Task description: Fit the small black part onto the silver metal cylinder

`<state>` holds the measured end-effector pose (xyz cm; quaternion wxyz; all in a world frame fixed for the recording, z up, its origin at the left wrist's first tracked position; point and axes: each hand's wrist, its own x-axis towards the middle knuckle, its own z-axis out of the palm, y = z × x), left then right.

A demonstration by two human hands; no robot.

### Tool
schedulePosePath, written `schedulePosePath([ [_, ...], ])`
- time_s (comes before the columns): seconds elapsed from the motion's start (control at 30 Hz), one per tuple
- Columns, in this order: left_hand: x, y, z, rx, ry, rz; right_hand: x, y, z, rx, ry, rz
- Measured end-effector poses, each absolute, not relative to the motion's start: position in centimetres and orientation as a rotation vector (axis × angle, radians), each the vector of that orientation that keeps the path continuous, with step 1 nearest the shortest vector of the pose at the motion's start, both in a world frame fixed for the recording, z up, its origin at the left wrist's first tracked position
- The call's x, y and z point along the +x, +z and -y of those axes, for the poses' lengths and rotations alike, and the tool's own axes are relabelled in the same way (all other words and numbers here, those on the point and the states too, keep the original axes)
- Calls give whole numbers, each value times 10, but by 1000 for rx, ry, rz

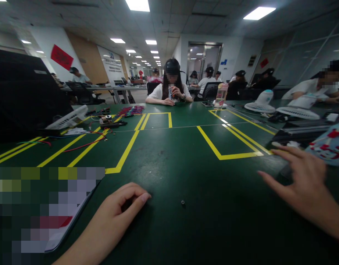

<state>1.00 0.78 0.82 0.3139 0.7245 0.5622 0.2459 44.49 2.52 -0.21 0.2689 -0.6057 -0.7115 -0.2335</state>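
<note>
My left hand [124, 206] rests on the green table [164, 169] with its fingers curled and the thumb tip against the index finger. Nothing shows between them. To its right, a small dark cylindrical piece with a hole in its end [182, 202] lies apart from both hands. Over the right side of the table, my right hand [303, 180] is open, fingers spread and holding nothing visible. Close to it are a dark object [286, 171], partly hidden behind the hand, and a light-blue patterned item [329, 143].
Yellow tape [128, 151] marks the table. Wires and small parts [106, 119] lie at the left, beside a white fan [67, 117]. More white fans [260, 103] and a pink bottle [221, 96] stand at the far right. A person [171, 82] sits opposite, holding something small.
</note>
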Motion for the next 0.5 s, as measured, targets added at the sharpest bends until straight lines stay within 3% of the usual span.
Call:
schedulePosePath([
  [0.17, 9, 7, -7, 1967, 640, -1474, 317, 2, -20, -1287, 179, 2433],
  [0.27, 8, 6, -7, 2006, 630, -1457, 274, 3, -22, -1204, 443, 2479],
  [0.37, 7, 4, -7, 2006, 615, -1458, 278, 8, -28, -1196, 463, 2431],
  [0.5, 7, 1, -8, 1981, 608, -1459, 347, 26, -35, -1353, 104, 2199],
])
